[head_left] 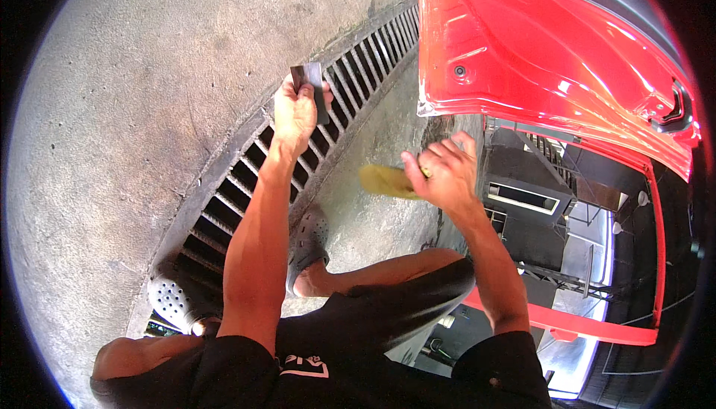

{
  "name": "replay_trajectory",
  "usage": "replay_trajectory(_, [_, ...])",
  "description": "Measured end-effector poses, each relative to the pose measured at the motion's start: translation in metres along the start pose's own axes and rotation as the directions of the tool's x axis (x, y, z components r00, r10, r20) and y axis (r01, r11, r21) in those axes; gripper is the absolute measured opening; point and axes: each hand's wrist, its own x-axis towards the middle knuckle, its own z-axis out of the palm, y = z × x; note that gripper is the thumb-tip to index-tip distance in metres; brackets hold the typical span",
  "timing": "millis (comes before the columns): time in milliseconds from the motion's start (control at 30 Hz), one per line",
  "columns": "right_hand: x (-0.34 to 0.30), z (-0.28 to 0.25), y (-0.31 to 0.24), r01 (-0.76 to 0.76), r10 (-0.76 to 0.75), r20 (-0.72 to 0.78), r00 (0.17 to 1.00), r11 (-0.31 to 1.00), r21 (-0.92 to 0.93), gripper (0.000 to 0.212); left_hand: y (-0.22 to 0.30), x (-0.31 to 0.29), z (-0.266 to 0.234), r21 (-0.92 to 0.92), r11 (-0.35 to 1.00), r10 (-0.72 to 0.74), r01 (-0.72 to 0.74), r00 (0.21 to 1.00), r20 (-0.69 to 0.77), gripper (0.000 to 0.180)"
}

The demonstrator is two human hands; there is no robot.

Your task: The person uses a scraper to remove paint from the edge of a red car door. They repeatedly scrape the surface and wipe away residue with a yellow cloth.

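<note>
Fingers (302, 92) pinch card (313, 85), perhaps scraper.

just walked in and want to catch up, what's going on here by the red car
A person stands over a floor drain grate beside a red car panel. The left hand holds up a small flat grey card, pinched at its lower end. The right hand grips a yellow cloth close to the panel's lower edge. The glossy surface below reflects the surroundings.

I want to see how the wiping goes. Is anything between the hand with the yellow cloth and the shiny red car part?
Nothing visible. The right hand holds the yellow cloth just below the red car panel, with only open air between them. The left hand holds a small dark card off to the side.
</note>
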Motion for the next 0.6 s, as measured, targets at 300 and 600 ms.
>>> replay_trajectory(300, [-0.008, -0.012, 0.041, -0.488, 0.816, -0.077, 0.573, 0.416, 0.768, 0.049, 0.040, -0.085, 0.081, -0.165, 0.922, -0.299, 0.349, 0.916, 0.266, 0.021])
replay_trajectory(600, [0.033, -0.038, 0.025, -0.502, 0.865, -0.134, 0.484, 0.399, 0.767, 0.062, 0.036, -0.085, 0.120, -0.147, 0.957, -0.216, 0.249, 0.954, 0.209, 0.024])
